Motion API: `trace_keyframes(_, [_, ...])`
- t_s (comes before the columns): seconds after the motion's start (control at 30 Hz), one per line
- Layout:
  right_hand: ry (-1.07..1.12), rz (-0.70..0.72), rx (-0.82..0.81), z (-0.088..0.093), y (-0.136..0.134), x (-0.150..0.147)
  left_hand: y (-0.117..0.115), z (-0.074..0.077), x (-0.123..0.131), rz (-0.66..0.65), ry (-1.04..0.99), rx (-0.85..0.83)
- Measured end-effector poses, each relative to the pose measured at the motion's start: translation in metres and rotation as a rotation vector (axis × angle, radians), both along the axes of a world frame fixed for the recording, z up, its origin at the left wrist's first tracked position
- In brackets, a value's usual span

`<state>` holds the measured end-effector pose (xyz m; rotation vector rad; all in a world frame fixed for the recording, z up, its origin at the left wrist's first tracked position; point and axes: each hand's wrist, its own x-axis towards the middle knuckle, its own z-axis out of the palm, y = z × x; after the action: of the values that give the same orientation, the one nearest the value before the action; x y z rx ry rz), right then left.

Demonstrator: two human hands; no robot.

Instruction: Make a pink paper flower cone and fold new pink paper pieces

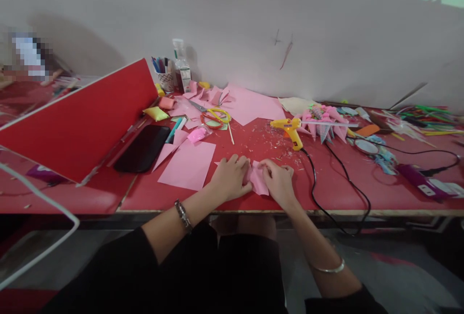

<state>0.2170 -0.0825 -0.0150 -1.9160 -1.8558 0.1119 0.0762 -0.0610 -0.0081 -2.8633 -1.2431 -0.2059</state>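
Observation:
Near the front edge of the red table, a small folded piece of pink paper (259, 182) lies between my hands. My left hand (231, 178) is closed on its left side, fingers bent and thumb against the paper. On the other side my right hand (278, 181) pinches the paper between thumb and fingers. Part of the paper is hidden under my fingers. Just left of my left hand lies a flat pink sheet (188, 165), with a folded pink strip (170, 149) beside it.
A yellow glue gun (292, 130) with a trailing black cord (314, 188) lies beyond my right hand. Scissors (217, 117), a black phone (145, 149) and pink scraps lie further left. A red board (94, 116) leans there. Pink paper flowers (324, 121) sit back right.

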Motion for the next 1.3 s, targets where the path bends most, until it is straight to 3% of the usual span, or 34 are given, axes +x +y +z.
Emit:
trace_keyframes(0.37, [0.221,0.079,-0.018,-0.004,-0.014,0.007,-0.027,-0.002,0.0,0.128,-0.012,-0.008])
trace_keyframes(0.83, [0.114,-0.061,-0.002,-0.003,-0.029,0.006,-0.027,0.001,0.001,0.135,-0.013,-0.01])
trace_keyframes(1.1, [0.201,0.006,-0.094,-0.005,-0.041,0.006,-0.027,0.0,0.001,0.144,0.011,-0.007])
trace_keyframes(1.3, [0.191,-0.012,-0.051,-0.002,-0.047,0.008,-0.027,0.0,0.001,0.141,0.008,0.02])
